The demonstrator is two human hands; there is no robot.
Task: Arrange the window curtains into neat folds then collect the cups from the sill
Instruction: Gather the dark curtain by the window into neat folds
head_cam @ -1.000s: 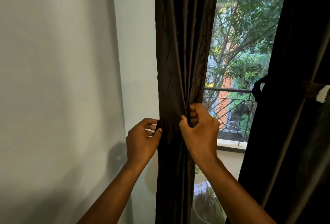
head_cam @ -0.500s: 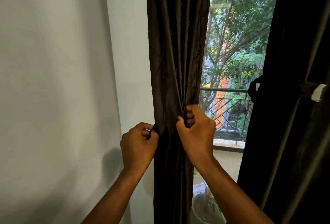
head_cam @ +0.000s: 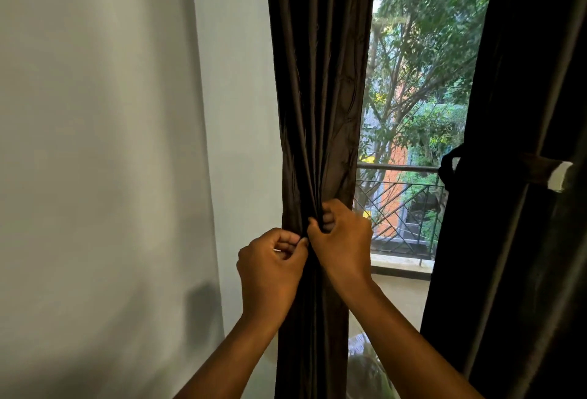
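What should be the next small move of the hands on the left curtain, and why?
Probably the left hand should take one more pleat from the curtain's outer edge and pass it into the right hand. The left curtain is gathered in the right hand's grip, yet no tie holds it, while the right curtain already wears its tie-back.

A: How many curtains?

B: Two dark ones: the gathered curtain (head_cam: 317,96) under both hands, and a tied curtain (head_cam: 524,112) off to the right of the right hand (head_cam: 341,239).

A: And hands?

B: Two, the left hand (head_cam: 270,268) just beside the right one. One tieback (head_cam: 540,170) too, up to the right of them.
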